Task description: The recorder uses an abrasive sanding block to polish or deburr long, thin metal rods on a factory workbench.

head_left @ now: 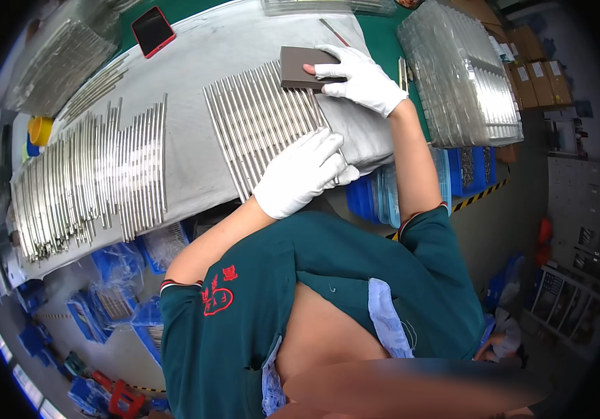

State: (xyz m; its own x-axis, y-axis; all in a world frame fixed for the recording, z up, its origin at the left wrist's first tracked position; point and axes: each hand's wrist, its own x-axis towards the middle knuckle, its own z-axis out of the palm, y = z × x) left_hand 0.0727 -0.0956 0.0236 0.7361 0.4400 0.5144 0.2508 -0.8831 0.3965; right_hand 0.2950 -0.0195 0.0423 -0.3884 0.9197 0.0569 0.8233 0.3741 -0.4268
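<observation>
A row of slim silver metal rods (244, 112) lies side by side on the cloth-covered table in front of me. My left hand (300, 174), in a white glove, is closed at the near right end of this row, its fingers curled round the end of a rod. What lies under the palm is hidden. Farther off, my right hand (364, 80), also gloved, with one bare fingertip showing, grips a grey-brown rectangular block (301, 61). That block rests over the far right ends of the rods.
A larger bunch of rods (90, 181) covers the table's left side. Clear plastic trays (461, 84) are stacked at the right. A red-edged phone (153, 32) and a yellow roll (40, 130) lie toward the far left. Blue bins (471, 171) stand below the table's right side.
</observation>
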